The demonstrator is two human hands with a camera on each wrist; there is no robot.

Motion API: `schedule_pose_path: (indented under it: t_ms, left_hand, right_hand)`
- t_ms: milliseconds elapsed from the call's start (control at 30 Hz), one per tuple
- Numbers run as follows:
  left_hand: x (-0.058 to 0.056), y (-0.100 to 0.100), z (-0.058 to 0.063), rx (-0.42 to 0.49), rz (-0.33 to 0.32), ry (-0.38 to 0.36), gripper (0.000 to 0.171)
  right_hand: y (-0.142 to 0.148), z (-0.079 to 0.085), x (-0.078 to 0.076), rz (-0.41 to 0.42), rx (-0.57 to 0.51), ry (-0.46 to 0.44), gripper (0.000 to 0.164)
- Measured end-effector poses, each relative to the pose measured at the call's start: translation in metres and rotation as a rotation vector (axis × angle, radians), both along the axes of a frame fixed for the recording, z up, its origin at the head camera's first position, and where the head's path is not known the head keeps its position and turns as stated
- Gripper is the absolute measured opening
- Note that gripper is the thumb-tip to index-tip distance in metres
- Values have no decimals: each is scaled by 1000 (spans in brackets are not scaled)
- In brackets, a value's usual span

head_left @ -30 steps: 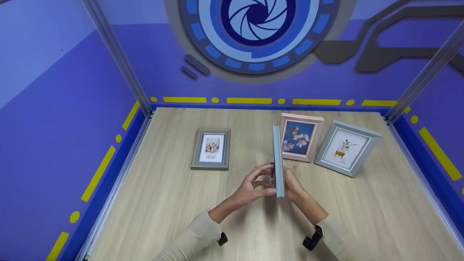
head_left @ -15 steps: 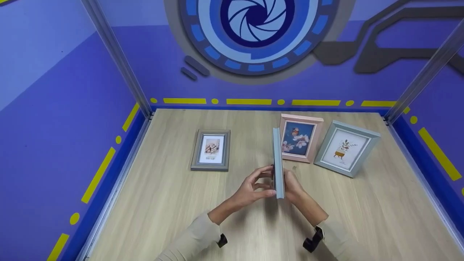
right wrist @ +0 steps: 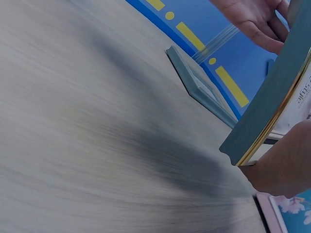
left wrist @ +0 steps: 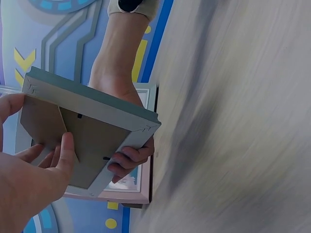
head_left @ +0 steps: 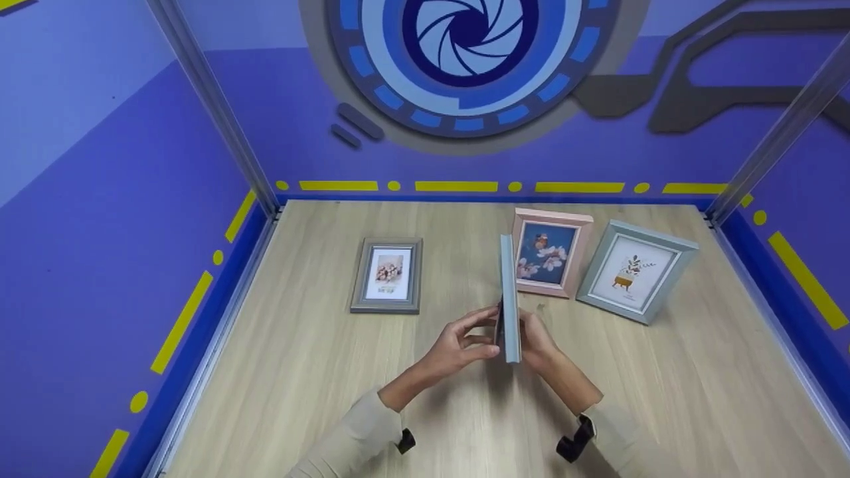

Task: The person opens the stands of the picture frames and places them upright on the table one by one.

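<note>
Upright and edge-on in the head view, a light blue picture frame (head_left: 510, 299) is held above the table between both hands. My right hand (head_left: 539, 342) grips it from the right, its fingers wrapped round one edge onto the back, as the left wrist view shows. At the back of the frame, my left hand (head_left: 458, 345) holds the brown stand flap (left wrist: 43, 119) with its fingertips and thumb, and the flap is tilted slightly away from the backing. Part of the print on the front shows in the right wrist view.
A grey-brown picture frame (head_left: 413, 279) is on the table at the left. To the right, a pink frame (head_left: 575, 259) with a flower print and a grey-green frame (head_left: 666, 282) stand tilted back. Blue walls (head_left: 425, 159) enclose the wooden tabletop (head_left: 299, 372).
My left thumb and fingers have shifted slightly left, and a dark gap now shows behind the held frame where the flap comes away. The right hand and the other frames stay put.
</note>
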State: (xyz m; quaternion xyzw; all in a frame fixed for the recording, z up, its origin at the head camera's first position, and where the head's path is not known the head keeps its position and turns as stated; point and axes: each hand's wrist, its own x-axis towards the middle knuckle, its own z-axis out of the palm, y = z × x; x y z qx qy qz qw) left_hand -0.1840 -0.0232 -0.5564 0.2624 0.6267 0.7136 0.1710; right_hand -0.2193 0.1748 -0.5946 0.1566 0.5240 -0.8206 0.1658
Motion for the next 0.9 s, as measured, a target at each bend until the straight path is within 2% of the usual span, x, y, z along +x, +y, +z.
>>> schedule_pose_path:
  t_ms: [233,433,667,900]
  left_hand:
    - [-1,-5,-1,4,27,3,59]
    - [-2,-11,-3,-6,59,-40,58]
    - [-5,-18,-4,-5,149,-42,48]
    - [-8,-21,-5,-23,215,-26,42]
  right_hand:
    - [4,1,-1,3,-7,2,28]
    - [6,2,-2,23,-41,-43,43]
    - [8,2,0,10,-62,-85,26]
    - [11,0,2,36,-86,-104,30]
